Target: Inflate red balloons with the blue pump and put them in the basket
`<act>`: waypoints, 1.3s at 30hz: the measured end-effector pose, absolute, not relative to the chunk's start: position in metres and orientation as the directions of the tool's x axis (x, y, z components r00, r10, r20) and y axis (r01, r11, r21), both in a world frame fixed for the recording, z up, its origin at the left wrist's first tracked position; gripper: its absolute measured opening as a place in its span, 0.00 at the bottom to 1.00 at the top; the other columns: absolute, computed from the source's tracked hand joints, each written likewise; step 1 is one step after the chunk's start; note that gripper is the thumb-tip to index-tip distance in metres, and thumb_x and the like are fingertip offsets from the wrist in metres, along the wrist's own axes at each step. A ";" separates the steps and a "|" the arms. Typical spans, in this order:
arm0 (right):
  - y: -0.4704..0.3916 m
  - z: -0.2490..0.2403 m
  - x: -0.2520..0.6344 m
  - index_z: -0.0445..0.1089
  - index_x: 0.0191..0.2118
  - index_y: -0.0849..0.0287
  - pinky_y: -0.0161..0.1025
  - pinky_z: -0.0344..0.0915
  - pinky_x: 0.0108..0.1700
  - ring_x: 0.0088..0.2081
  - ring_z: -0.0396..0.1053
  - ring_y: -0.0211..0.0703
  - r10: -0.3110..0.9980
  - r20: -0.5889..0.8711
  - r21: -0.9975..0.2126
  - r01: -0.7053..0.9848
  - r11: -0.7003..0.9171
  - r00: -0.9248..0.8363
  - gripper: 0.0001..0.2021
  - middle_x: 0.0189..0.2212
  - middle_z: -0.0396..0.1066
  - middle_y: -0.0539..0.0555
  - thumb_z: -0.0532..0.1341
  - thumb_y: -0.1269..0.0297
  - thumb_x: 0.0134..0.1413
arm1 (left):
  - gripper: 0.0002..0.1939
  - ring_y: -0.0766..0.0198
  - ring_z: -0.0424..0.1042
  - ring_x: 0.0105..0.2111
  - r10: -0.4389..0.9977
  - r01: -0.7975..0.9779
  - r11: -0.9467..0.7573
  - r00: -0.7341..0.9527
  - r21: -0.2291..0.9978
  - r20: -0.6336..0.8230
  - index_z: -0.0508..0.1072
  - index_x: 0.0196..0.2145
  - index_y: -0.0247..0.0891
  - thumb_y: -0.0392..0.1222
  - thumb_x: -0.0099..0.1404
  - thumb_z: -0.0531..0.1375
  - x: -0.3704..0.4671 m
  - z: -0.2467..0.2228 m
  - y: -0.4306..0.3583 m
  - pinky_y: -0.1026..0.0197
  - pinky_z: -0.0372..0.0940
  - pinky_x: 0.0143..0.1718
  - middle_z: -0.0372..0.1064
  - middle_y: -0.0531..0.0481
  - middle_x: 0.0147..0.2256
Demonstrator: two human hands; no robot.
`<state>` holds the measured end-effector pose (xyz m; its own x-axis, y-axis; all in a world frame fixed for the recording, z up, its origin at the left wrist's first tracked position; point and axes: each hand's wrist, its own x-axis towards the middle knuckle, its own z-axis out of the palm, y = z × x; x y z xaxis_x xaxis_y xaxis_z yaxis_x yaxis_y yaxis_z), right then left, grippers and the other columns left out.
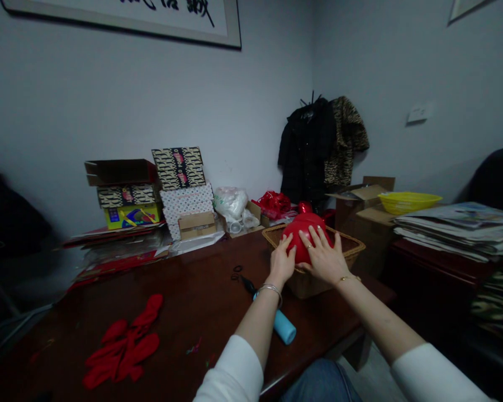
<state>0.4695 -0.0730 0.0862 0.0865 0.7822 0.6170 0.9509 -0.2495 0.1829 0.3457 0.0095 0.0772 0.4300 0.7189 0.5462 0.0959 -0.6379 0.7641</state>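
Observation:
A round, shiny red object (302,226), which looks like an inflated balloon, sits in a wicker basket (355,245) near the right end of the dark table. My left hand (282,260) rests on its left side, fingers spread. Against its front and right side lies my right hand (324,258), its fingers spread too. Beneath my left forearm is a blue cylindrical tool (284,327) with a black tip. Several flat red balloons (126,352) lie in a pile at the table's left.
Stacked boxes (186,204), plastic bags (231,204) and red ribbon (274,204) line the table's back. Cartons (366,223), a yellow basket (408,202) and a paper stack (456,229) stand to the right. Small black rings (236,272) lie mid-table.

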 end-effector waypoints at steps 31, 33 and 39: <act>-0.063 0.099 0.387 0.45 0.64 0.63 0.62 0.32 0.61 0.65 0.33 0.58 0.728 0.683 0.240 0.959 -0.150 -0.057 0.44 0.65 0.40 0.65 0.55 0.40 0.48 | 0.35 0.48 0.29 0.64 0.797 0.621 -0.597 0.381 0.508 0.469 0.44 0.65 0.45 0.60 0.65 0.44 0.194 0.073 0.008 0.39 0.38 0.60 0.36 0.44 0.66; -0.060 0.095 0.370 0.44 0.64 0.65 0.60 0.34 0.61 0.65 0.32 0.58 0.711 0.698 0.235 0.966 -0.107 -0.091 0.43 0.65 0.38 0.66 0.55 0.42 0.49 | 0.35 0.48 0.29 0.64 0.807 0.642 -0.579 0.364 0.503 0.465 0.43 0.65 0.45 0.60 0.65 0.43 0.177 0.067 0.005 0.39 0.38 0.60 0.35 0.43 0.66; -0.051 0.068 0.312 0.44 0.64 0.67 0.59 0.35 0.62 0.65 0.31 0.57 0.692 0.699 0.205 0.978 0.047 -0.180 0.40 0.65 0.37 0.66 0.55 0.46 0.52 | 0.35 0.49 0.27 0.64 0.848 0.722 -0.501 0.300 0.477 0.437 0.42 0.65 0.44 0.60 0.65 0.42 0.118 0.036 0.003 0.41 0.37 0.60 0.33 0.45 0.66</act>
<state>0.3123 -0.0506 0.0681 -0.1800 0.6920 0.6991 0.9776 0.0473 0.2049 0.1178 0.0027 0.0361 0.2999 0.8480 0.4370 0.7218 -0.5012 0.4773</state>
